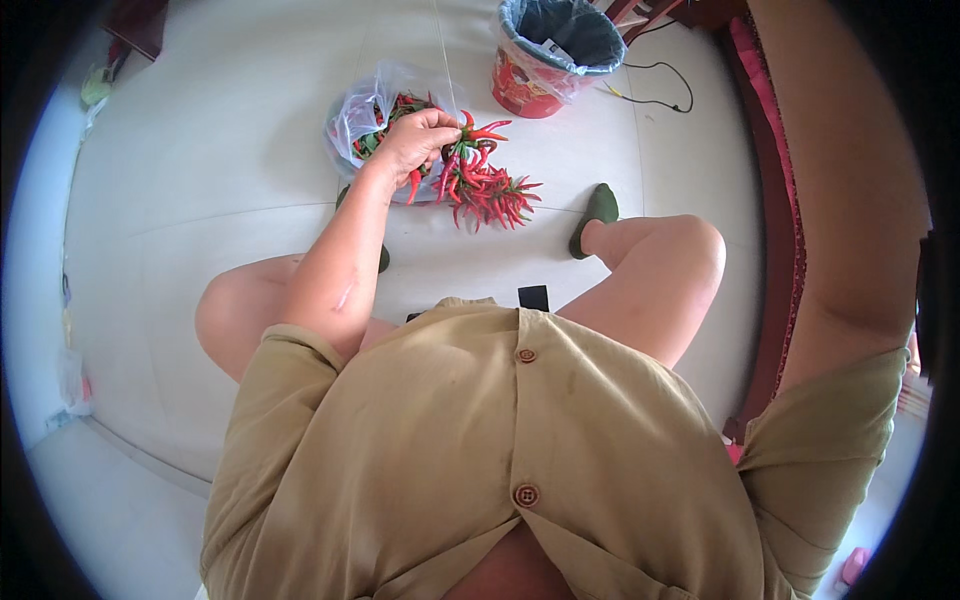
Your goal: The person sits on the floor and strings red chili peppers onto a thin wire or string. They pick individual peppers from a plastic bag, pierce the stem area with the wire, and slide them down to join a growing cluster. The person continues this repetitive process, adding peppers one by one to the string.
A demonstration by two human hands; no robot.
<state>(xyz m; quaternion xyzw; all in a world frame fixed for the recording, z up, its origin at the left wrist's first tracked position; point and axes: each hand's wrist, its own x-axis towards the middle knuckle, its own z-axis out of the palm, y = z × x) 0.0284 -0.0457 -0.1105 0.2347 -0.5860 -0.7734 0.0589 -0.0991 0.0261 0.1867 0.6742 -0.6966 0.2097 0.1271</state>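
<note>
My left hand pinches the thumb and fingers together at the top of a string of red chili peppers. The peppers hang in a dense cluster below and to the right of the fingertips, some with green stems. A thin pale thread runs from the fingers up past the top edge of the picture. Behind the hand, a translucent plastic bag lies open on the floor with loose red chilies and green stems inside; the hand partly hides it. My right arm reaches up along the right side, its hand out of view.
A red bin with a plastic liner stands beyond the peppers. A black cable with a yellow tip lies to its right. Dark red furniture edges the right side. My feet in green socks rest on the tiled floor.
</note>
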